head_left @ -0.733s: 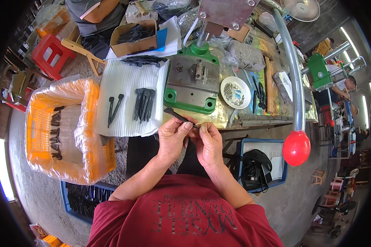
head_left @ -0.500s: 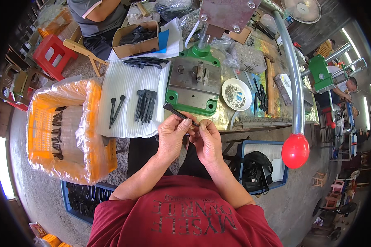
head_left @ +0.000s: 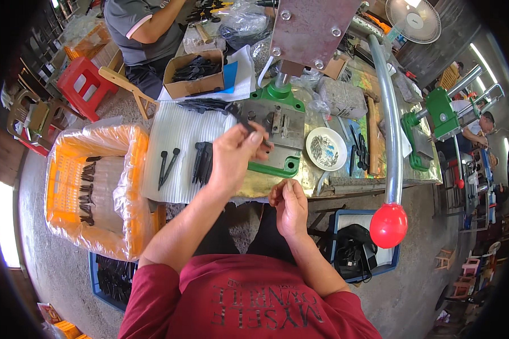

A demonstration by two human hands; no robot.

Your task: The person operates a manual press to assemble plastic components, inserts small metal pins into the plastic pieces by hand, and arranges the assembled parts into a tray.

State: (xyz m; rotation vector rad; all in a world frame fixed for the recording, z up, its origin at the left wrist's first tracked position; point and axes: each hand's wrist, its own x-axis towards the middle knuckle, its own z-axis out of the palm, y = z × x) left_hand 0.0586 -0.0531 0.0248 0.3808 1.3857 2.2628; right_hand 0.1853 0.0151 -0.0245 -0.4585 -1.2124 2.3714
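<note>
— See the person's left hand (head_left: 232, 158)? It is up over the grey metal press bed with the green base (head_left: 277, 127), thumb and fingers pinched shut on a slim black plastic piece (head_left: 244, 124).

— And where exactly is that piece?

— Sticking out above the fingertips, over the left part of the bed, just beside the round holes in the plate. I cannot tell whether its tip touches the metal yet.

— Which way does it point?

— Its long axis runs on a slant, from the fingers up and to the left, away from the person. The far end aims toward the heap of black pieces (head_left: 201, 104) at the back of the white ribbed sheet (head_left: 178, 141).

— The other hand?

— The right hand (head_left: 288, 203) hangs at the table's front edge, fingertips drawn together. If something small is between them, I cannot see it.

— How would you do this bit well?

— I would judge: keep the pinch low on the piece so the free end stays visible, line it up with the seat in the bed before lowering, and keep fingers clear of the ram beneath the steel lever with the red ball knob (head_left: 388, 225).
</note>
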